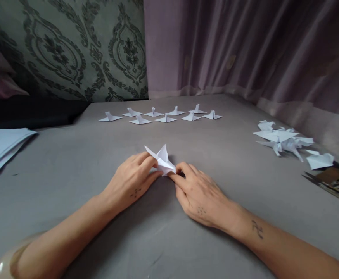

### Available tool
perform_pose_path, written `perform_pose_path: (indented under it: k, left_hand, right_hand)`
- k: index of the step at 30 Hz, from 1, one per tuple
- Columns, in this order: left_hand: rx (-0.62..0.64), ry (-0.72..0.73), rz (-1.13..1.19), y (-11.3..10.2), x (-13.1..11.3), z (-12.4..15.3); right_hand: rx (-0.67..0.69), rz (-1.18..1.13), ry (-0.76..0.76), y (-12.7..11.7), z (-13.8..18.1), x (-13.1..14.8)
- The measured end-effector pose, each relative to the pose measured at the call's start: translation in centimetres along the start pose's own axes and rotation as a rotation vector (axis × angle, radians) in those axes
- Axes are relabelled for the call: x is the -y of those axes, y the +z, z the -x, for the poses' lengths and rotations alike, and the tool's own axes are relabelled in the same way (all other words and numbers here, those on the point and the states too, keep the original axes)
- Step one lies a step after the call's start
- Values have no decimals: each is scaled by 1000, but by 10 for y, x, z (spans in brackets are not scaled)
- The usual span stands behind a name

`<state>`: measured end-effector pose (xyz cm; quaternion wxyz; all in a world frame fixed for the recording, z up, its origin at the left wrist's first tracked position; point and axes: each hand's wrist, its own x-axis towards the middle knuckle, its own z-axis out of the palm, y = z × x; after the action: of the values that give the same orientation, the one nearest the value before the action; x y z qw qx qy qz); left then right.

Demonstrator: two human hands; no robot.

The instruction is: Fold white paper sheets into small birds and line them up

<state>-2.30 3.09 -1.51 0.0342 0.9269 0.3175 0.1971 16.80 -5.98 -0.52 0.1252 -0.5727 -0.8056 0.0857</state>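
A small folded white paper figure (162, 159) rests on the grey cloth surface (70, 162) at the centre. My left hand (131, 180) pinches its left side with fingers closed on the paper. On the other side my right hand (200, 195) pinches its right lower edge between thumb and forefinger. Both hands lie low on the cloth, touching the figure from either side.
Several finished white paper figures (163, 114) stand in two rows farther back. A loose pile of folded paper pieces (282, 140) lies at the right. A stack of pale sheets (0, 149) is at the left edge. Dark objects (332, 180) sit at the far right.
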Motion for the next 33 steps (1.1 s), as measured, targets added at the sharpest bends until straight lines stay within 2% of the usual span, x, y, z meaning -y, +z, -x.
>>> perform_pose_path:
  k: [2, 8, 13, 15, 17, 19, 21, 33]
  left_hand:
    - [39, 28, 53, 1, -4, 1]
    - [26, 133, 154, 3, -7, 1]
    - [86, 184, 174, 3, -5, 1]
    - [118, 194, 163, 1, -5, 1]
    - [153, 210, 145, 0, -7, 0]
    - [188, 234, 126, -1, -8, 0]
    - [213, 249, 107, -2, -9, 0]
    - [291, 293, -39, 1, -10, -1]
  right_hand:
    - [2, -1, 2, 0, 0, 0]
    - [-1, -32, 9, -4, 2, 0]
    - [-40, -269, 35, -3, 1, -11]
    - [-86, -419, 97, 0, -2, -19]
    - [-116, -536, 230, 4, -5, -27]
    - [-111, -599, 362, 7, -8, -32]
    - [-98, -626, 429, 8, -10, -35]
    - [-167, -719, 471, 11, -13, -39]
